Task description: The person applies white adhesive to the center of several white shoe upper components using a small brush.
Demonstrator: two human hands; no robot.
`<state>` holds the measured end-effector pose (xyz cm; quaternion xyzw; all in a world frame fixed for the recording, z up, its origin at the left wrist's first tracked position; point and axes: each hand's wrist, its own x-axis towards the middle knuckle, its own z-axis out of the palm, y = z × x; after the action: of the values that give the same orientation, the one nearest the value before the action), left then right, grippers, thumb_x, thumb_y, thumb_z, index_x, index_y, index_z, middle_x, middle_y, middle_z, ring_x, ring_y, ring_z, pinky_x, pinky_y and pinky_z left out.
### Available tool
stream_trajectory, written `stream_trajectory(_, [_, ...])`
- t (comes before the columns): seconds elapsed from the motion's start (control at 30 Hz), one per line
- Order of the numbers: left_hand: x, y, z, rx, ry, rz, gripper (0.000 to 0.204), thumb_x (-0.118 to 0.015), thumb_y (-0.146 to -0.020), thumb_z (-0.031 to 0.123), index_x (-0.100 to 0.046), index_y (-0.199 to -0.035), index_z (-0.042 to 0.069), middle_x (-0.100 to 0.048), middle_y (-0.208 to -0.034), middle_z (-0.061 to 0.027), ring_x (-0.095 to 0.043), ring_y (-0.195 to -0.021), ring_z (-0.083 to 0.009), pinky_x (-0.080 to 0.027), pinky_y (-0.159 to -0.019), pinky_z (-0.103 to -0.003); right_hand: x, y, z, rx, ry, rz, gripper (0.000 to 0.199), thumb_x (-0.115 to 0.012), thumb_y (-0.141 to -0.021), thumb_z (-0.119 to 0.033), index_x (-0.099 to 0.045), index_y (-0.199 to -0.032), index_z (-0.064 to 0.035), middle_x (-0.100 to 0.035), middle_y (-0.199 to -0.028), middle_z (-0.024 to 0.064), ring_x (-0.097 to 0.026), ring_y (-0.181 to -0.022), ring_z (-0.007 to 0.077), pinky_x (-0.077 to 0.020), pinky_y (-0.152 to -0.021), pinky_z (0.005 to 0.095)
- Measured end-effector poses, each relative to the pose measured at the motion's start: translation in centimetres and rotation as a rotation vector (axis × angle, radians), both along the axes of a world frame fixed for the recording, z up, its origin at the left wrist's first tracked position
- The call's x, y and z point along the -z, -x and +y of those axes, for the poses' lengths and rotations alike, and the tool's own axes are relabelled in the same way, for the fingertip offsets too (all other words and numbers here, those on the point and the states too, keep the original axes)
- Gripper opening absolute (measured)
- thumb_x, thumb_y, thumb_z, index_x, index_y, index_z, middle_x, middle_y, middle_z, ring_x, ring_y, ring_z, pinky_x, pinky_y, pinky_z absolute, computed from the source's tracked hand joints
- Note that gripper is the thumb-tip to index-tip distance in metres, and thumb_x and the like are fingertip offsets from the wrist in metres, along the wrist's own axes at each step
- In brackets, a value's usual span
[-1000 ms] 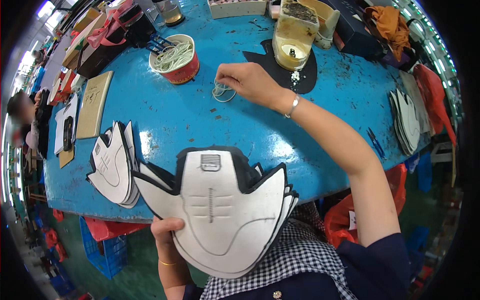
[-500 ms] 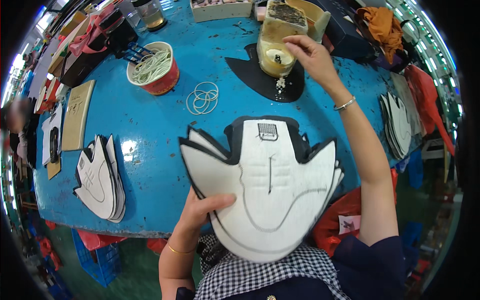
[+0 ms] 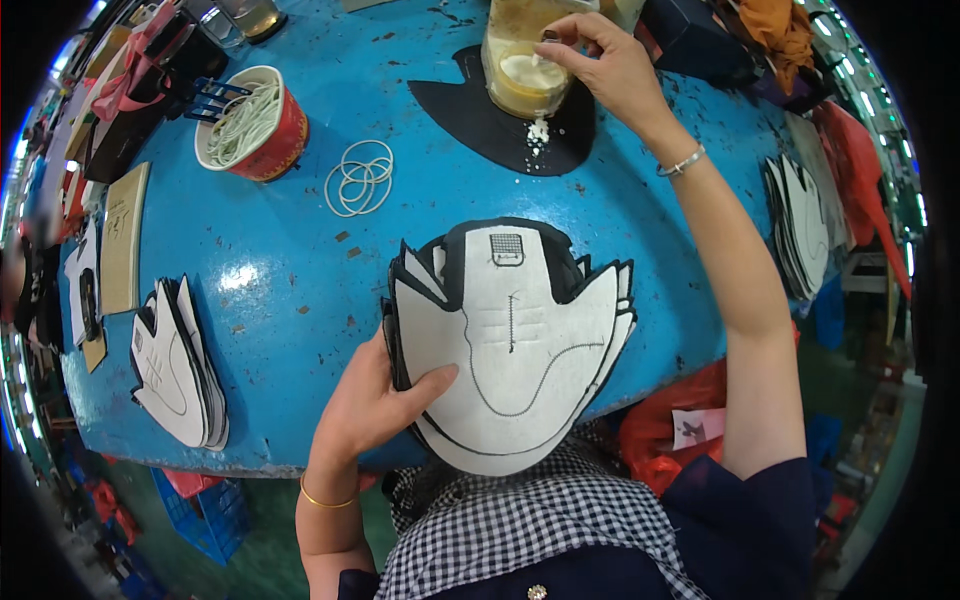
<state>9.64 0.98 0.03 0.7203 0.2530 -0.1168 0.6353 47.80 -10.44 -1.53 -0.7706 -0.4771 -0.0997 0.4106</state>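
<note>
A stack of white shoe uppers with black edging point(image 3: 520, 370) is gripped at its left side by my left hand point(image 3: 372, 405), the thumb lying on the top piece. The stack is over the front of the table and my lap. My right hand point(image 3: 615, 75) is at the round yellowish tub point(image 3: 522, 101), fingers pinched together above the white contents. Whatever lies between those fingertips is too small to make out. Under the tub is a black, shoe-upper-shaped sheet point(image 3: 455, 118), with white crumbs point(image 3: 538, 133) scattered on it.
Loose rubber bands point(image 3: 360, 180) lie on the blue table point(image 3: 270, 330), near a red-and-white bucket point(image 3: 272, 150) full of more bands. Other upper stacks stand at the left point(image 3: 178, 370) and right point(image 3: 797, 225). A tan notebook point(image 3: 124, 240) lies far left; a red bag point(image 3: 670, 420) hangs at the front edge.
My left hand has shifted the upper stack slightly, and it now looks more level. My right fingertips have come lower, into the tub's mouth. The view has moved a little.
</note>
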Motion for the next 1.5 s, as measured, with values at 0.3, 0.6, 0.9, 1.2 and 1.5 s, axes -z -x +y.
stream_trajectory(0.3, [0.3, 2.1, -1.6, -0.226, -1.106, -0.373, 0.072, -0.085, -0.078, 0.020, -0.051, -0.138, 0.000, -0.067, -0.115, -0.0145, -0.067, -0.099, -0.0310, -0.054, -0.083, -0.039, -2.6, 2.7, -0.4, 0.054, 0.002, 0.259, 0.022, -0.082, -0.084, -0.018, -0.072, -0.097, -0.0032, -0.063, -0.084, 0.0020, -0.056, -0.077, 0.0089, -0.0460, -0.069, 0.0250])
stream_trajectory(0.6, [1.7, 4.8, -7.7, 0.403, -0.847, -0.731, 0.047, -0.078, -0.082, 0.026, -0.067, -0.124, 0.008, -0.063, -0.130, -0.0066, -0.061, -0.112, -0.0225, -0.048, -0.092, -0.036, -2.7, 6.1, -1.9, 0.016, 0.040, 0.009, 0.019, -0.081, -0.083, -0.014, -0.071, -0.095, -0.0025, -0.062, -0.076, 0.0027, -0.056, -0.071, 0.0095, -0.0444, -0.068, 0.0250])
stream_trajectory(0.9, [1.7, 4.8, -8.0, 0.414, -0.863, -0.736, 0.032, -0.068, -0.085, 0.012, -0.068, -0.114, -0.001, -0.063, -0.124, -0.0129, -0.062, -0.107, -0.0240, -0.050, -0.089, -0.036, -3.3, 18.0, -8.0, -0.220, 0.197, 0.389, 0.019, -0.080, -0.085, -0.020, -0.071, -0.092, -0.0048, -0.068, -0.080, 0.0039, -0.062, -0.075, 0.0110, -0.0495, -0.069, 0.0266])
stream_trajectory(1.2, [1.0, 4.5, -7.9, 0.493, -0.992, -0.755, 0.034, -0.075, -0.084, 0.018, -0.070, -0.112, -0.001, -0.066, -0.120, -0.0127, -0.066, -0.102, -0.0236, -0.053, -0.084, -0.036, -1.0, 20.4, -7.0, -0.278, 0.164, 0.206, 0.023, -0.086, -0.076, -0.017, -0.069, -0.088, -0.0061, -0.065, -0.076, 0.0036, -0.061, -0.069, 0.0167, -0.0486, -0.063, 0.0293])
stream_trajectory(1.5, [0.4, 4.1, -8.1, 0.550, -1.113, -0.762, 0.029, -0.064, -0.083, 0.008, -0.069, -0.109, -0.003, -0.067, -0.114, -0.0161, -0.067, -0.097, -0.0263, -0.055, -0.080, -0.036, -1.9, 20.8, -7.3, -0.290, 0.151, -0.057, 0.022, -0.086, -0.073, -0.014, -0.068, -0.085, -0.0069, -0.065, -0.076, 0.0029, -0.060, -0.067, 0.0183, -0.0447, -0.064, 0.0312])
